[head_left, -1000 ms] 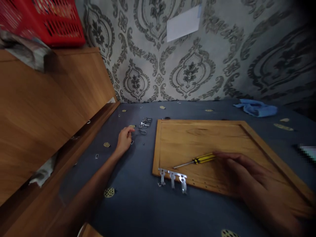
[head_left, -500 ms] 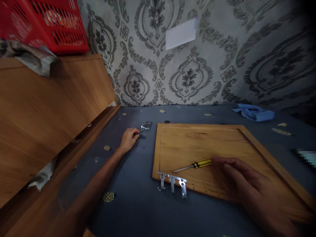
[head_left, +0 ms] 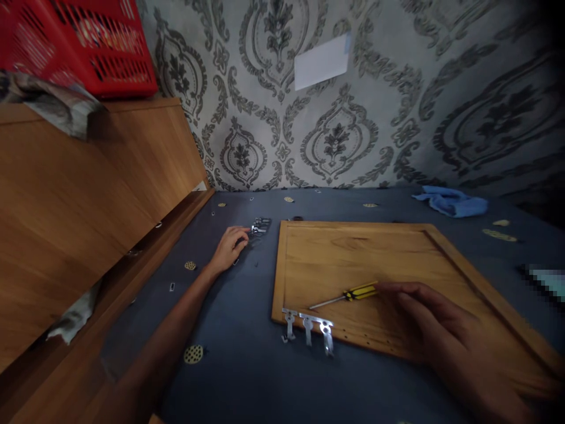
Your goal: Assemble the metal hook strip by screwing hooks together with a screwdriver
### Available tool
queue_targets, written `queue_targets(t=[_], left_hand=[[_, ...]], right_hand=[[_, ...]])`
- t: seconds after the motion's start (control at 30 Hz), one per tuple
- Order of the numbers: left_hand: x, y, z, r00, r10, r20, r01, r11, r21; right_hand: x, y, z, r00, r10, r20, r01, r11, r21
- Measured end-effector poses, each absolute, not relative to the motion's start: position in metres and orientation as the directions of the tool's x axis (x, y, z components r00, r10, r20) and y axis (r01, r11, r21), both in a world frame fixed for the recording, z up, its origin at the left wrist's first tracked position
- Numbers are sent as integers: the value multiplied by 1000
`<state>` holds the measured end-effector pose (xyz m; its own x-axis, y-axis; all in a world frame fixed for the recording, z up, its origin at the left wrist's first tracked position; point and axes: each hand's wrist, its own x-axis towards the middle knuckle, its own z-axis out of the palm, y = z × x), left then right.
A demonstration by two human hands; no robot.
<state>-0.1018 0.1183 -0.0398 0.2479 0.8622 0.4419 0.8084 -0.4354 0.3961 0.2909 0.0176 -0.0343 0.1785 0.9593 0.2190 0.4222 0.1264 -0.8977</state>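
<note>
My left hand [head_left: 228,247] reaches to a small cluster of silver metal brackets [head_left: 259,225] on the dark mat. Its index finger is at the cluster's edge, with the thumb a little apart from it, and I see nothing clearly held. My right hand [head_left: 445,330] hovers over the wooden panel [head_left: 353,253], its fingertips on the rear end of a yellow and black screwdriver [head_left: 359,291]. The screwdriver's shaft points left across the panel. Three more silver brackets [head_left: 308,330] overhang the panel's near left edge, beside a row of small dark holes.
A wooden cabinet [head_left: 97,176] lines the left side, carrying a red basket [head_left: 115,65] and crumpled paper [head_left: 75,109]. A blue cloth [head_left: 454,202] lies at the back right of the printed mat [head_left: 238,359]. Patterned wallpaper [head_left: 282,141] rises behind.
My left hand's index finger has shifted slightly away from me toward the metal cluster, and its thumb has parted from it. My right hand and the screwdriver have stayed almost still.
</note>
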Motion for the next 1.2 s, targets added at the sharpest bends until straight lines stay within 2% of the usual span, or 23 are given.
queue_targets(t=[0.43,0.7,1.2], left_hand=[[-109,111,-45,239,901,362,800,-394,452],[-114,107,-33,293,940,175,800,-341,494],[-84,134,-33,35,998,43,921,-49,386]], right_hand=[[294,19,-35,169,958,231,416,143,-898],[293,18,-34,155,957,246,420,162,-893],[290,16,-27,138,960,244,409,169,-896]])
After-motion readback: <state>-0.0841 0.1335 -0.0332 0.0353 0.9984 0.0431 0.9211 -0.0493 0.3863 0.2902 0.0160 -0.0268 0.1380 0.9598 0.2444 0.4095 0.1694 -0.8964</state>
